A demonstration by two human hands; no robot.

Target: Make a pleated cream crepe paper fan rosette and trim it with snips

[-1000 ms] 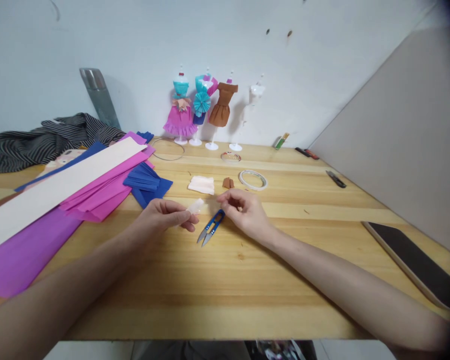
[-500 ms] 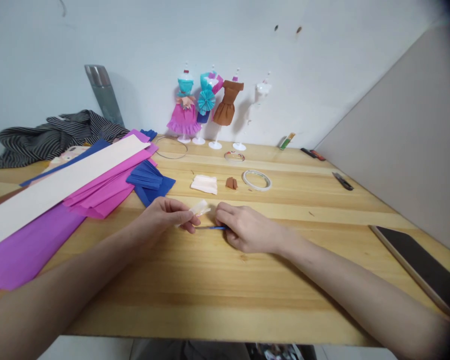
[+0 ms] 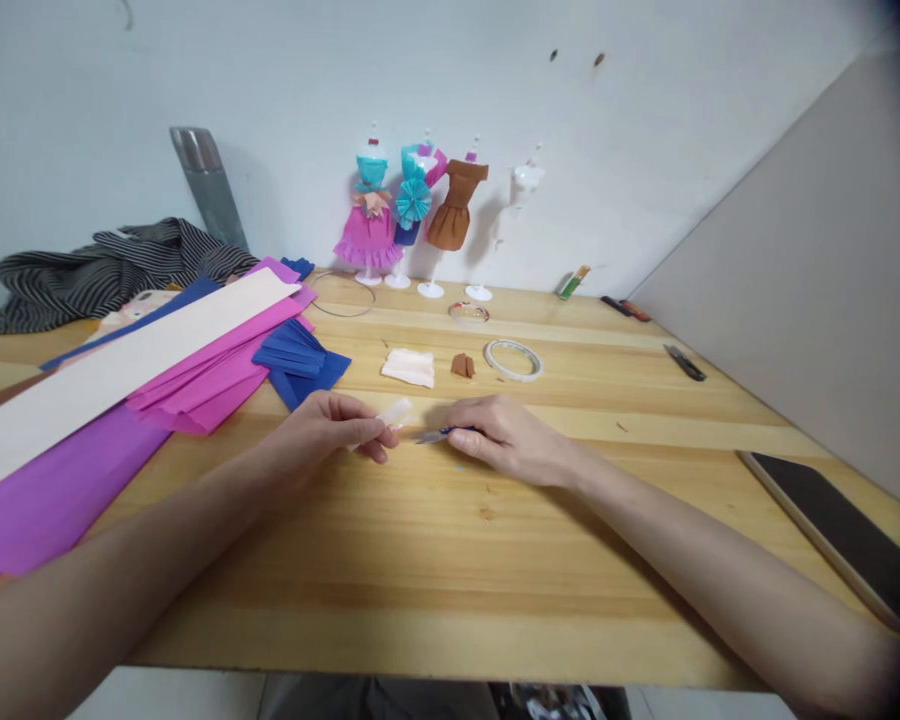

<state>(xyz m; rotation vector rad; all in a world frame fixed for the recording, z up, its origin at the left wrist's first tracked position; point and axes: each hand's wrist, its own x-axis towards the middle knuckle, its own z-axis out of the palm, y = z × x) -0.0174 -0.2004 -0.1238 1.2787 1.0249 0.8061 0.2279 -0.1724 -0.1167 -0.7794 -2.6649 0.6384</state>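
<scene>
Fingers, left hand (image 3: 349, 428): thumb and fingertips pinched on one small pale strip (image 3: 396, 411), its free end jutting toward the right. Fingers, right hand (image 3: 504, 438): curled round one pair of snips (image 3: 433, 437), blue handle mostly hidden by the grip, blades pointing left, their tips near the strip and apart from it.

Beyond the hands, lying on the wooden table (image 3: 420, 570): one pale crinkled piece (image 3: 409, 368), roughly square; one small brown piece (image 3: 463, 366), to its right; one white ring-shaped roll (image 3: 516, 376), just beside the brown piece.

Left side: one pleated blue paper (image 3: 294, 352), next to layered pink paper (image 3: 214, 385) and one long cream strip (image 3: 135, 370) on top.

Rear, against the wall: four miniature dress forms (image 3: 456, 205), three clothed in colour.
</scene>
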